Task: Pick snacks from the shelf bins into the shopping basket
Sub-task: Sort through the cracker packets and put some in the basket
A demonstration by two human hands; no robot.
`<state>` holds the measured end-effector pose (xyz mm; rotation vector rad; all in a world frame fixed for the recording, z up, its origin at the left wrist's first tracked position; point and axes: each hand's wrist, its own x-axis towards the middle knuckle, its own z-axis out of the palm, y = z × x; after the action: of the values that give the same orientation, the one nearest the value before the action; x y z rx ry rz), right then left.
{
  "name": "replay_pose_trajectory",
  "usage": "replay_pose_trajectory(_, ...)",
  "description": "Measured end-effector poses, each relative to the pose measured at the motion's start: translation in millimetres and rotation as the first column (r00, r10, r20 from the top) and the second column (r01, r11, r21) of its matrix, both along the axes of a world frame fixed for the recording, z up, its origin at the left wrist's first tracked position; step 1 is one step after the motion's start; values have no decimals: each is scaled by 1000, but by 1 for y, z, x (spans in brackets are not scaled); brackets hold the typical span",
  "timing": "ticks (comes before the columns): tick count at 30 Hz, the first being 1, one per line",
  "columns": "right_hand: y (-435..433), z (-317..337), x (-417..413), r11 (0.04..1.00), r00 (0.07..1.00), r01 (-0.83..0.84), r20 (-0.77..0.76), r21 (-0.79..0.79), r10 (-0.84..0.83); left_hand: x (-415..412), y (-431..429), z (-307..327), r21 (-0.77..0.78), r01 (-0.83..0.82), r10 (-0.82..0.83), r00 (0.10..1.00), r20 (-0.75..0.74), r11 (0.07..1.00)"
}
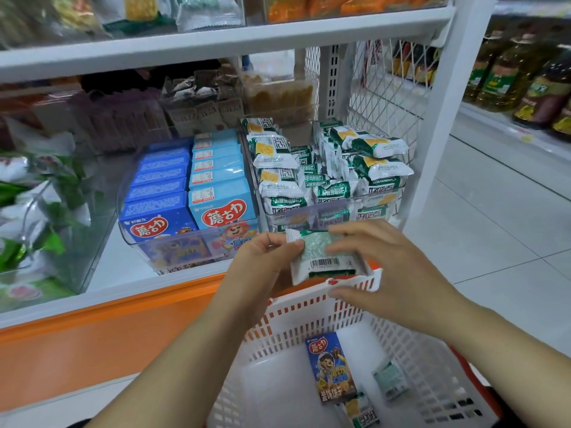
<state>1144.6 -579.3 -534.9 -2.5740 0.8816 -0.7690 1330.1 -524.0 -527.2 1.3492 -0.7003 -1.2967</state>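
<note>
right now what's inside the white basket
In the basket lie a dark blue snack box, a pale green packet beside it and a green cracker packet below it. The forearms and frame edge hide parts of its floor.

Green-white cracker packet [321,257] barcode-up above white basket [309,307] rim, blue box [332,366] lying flat inside
</note>
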Motion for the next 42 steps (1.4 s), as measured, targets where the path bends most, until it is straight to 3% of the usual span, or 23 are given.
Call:
replay_pose_trajectory(2, -3, -2, 4, 981, 999, -34, -43, -192, 26, -3, -2, 6, 3, 18, -18, 999, -43, 1000)
replay_pose_trajectory(5, -15, 10, 8, 966, 997, -18, 68, -259, 37, -4, -6, 19, -9, 77, -77, 995, -59, 997)
replay_pose_trajectory(8, -39, 43, 10, 991, 983, 63, 177, -117, -42, 8, -15, 35, -72, 96, -78, 972, 220, 993)
replay_pose_trajectory(10, -63, 64, 14, 986, 969, 158, 201, -51, -145, 20, -26, 46, -189, 32, 53, 902, 428, 981)
replay_pose_trajectory(12, -87, 79, 24, 972, 968, 228, 116, -59, -220, 32, -40, 53, -314, 21, 194, 747, 636, 949)
replay_pose_trajectory(16, -118, 77, 46, 960, 950, 158, -231, -230, -212, 52, -57, 45, -398, 170, 333, 317, 888, 901)
replay_pose_trajectory(18, -123, 71, 53, 949, 890, 124, -391, -289, -235, 60, -64, 37, -339, 239, 304, 172, 937, 910)
replay_pose_trajectory(20, -127, 69, 59, 948, 832, 84, -502, -306, -235, 60, -67, 35, -188, 260, 174, 73, 982, 947)
replay_pose_trajectory(22, -130, 73, 63, 963, 789, 43, -583, -265, -195, 59, -71, 33, -34, 250, 46, -41, 998, 968)
replay_pose_trajectory(24, -136, 79, 64, 990, 757, 16, -645, -143, -106, 58, -75, 32, 18, 236, 9, -113, 993, 972)
replay_pose_trajectory(26, -139, 86, 64, 999, 712, -6, -702, -39, -23, 57, -76, 32, 28, 227, -1, -116, 993, 974)
replay_pose_trajectory(29, -139, 86, 68, 996, 632, -47, -775, -78, -31, 58, -76, 33, 40, 221, -16, -108, 994, 974)
replay_pose_trajectory(38, -151, 83, 79, 984, 633, -134, -774, -115, -5, 58, -74, 35, 71, 229, -51, -91, 995, 971)
replay_pose_trajectory(42, -153, 71, 86, 982, 568, -158, -823, -100, 7, 59, -73, 34, 68, 230, -49, -89, 995, 971)
